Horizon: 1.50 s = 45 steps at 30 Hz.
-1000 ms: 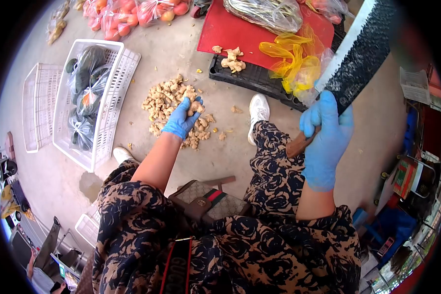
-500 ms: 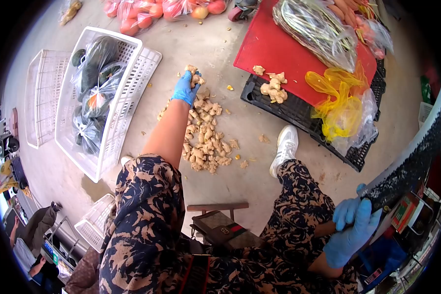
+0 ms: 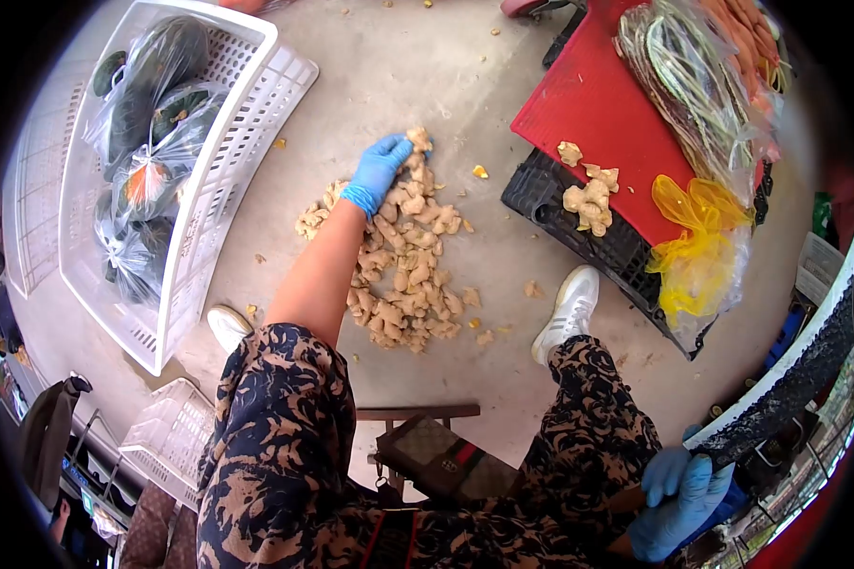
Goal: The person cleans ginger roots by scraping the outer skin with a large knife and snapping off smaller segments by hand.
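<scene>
Your blue-gloved right hand (image 3: 681, 507) had dropped lower since the earlier view, gripping a long black-and-silver metal knife (image 3: 764, 406). Your blue-gloved left hand (image 3: 380, 171) held a knobbly tan ginger piece (image 3: 418, 141) at the far end of the tan ginger heap (image 3: 413, 275) on the grey concrete floor (image 3: 489, 379).

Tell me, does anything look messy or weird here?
Yes: the ginger lies in a loose heap on the bare floor, with small bits scattered around, so it looks spilled, though it may have been put there. A crumpled yellow net also looks untidy, bunched near the edge of the black crate.
</scene>
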### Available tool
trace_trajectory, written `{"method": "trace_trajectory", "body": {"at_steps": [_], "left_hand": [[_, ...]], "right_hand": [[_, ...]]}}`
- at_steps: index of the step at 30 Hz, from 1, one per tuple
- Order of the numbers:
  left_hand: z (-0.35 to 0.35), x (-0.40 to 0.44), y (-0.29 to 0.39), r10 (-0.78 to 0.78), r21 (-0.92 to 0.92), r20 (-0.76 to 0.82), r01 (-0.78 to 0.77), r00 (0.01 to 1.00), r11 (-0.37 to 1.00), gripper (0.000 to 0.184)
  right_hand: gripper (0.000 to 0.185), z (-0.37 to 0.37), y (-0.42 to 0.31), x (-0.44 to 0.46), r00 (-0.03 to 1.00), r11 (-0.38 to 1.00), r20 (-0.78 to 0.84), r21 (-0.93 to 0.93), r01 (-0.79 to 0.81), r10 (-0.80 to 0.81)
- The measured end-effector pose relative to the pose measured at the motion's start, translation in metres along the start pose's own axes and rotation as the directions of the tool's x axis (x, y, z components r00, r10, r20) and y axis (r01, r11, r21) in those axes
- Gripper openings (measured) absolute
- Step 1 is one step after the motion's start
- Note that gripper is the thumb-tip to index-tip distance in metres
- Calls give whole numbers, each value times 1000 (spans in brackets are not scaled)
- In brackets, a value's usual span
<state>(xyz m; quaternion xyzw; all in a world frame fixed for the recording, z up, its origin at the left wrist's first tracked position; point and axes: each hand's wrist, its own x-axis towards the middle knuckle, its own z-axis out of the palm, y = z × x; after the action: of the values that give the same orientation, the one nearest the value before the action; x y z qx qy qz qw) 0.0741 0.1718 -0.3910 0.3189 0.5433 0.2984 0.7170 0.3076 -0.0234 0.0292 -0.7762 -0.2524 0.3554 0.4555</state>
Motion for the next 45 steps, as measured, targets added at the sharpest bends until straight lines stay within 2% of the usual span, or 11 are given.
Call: {"method": "trace_trajectory", "body": {"at_steps": [7, 11, 14, 18, 19, 22, 25, 27, 30, 33, 45], "left_hand": [[31, -72, -41, -207, 155, 393, 157, 896, 975, 30], [19, -84, -52, -268, 39, 295, 269, 917, 962, 30], [7, -60, 8, -16, 106, -109, 28, 994, 994, 31], [-10, 3, 52, 276, 439, -241, -149, 931, 886, 20], [-26, 31, 32, 575, 609, -146, -385, 805, 694, 19], [-48, 70, 19, 568, 804, 3, -339, 823, 488, 21], [-9, 39, 47, 790, 993, -95, 7, 606, 114, 38], [37, 12, 79, 813, 959, 64, -260, 579, 111, 53], [150, -45, 120, 652, 662, 528, -745, 545, 87, 65], [229, -66, 90, 429, 553, 778, -825, 459, -119, 70], [260, -22, 86, 147, 654, 755, -720, 639, -230, 25]], "right_hand": [[35, -2, 5, -6, 999, 993, 7, -110, 47, -46], [34, -1, 4, -7, 997, 990, 12, -124, 72, -71], [33, -3, 7, -9, 999, 995, 27, -92, 32, -30], [34, -1, -1, -4, 997, 1000, 80, -17, 5, -4], [35, 3, -6, 0, 992, 998, 127, 52, -31, 24], [35, -2, -7, 2, 995, 999, 93, 40, -30, 26], [36, -8, -4, 4, 997, 996, 73, 79, -38, 32], [36, -15, -1, 7, 997, 994, 72, 102, -44, 36], [37, -22, 1, 6, 997, 990, 63, 127, -62, 54], [37, -25, -4, 11, 998, 989, 33, 134, -62, 59], [26, -30, -7, 9, 993, 981, 26, 160, -114, 112]]}}
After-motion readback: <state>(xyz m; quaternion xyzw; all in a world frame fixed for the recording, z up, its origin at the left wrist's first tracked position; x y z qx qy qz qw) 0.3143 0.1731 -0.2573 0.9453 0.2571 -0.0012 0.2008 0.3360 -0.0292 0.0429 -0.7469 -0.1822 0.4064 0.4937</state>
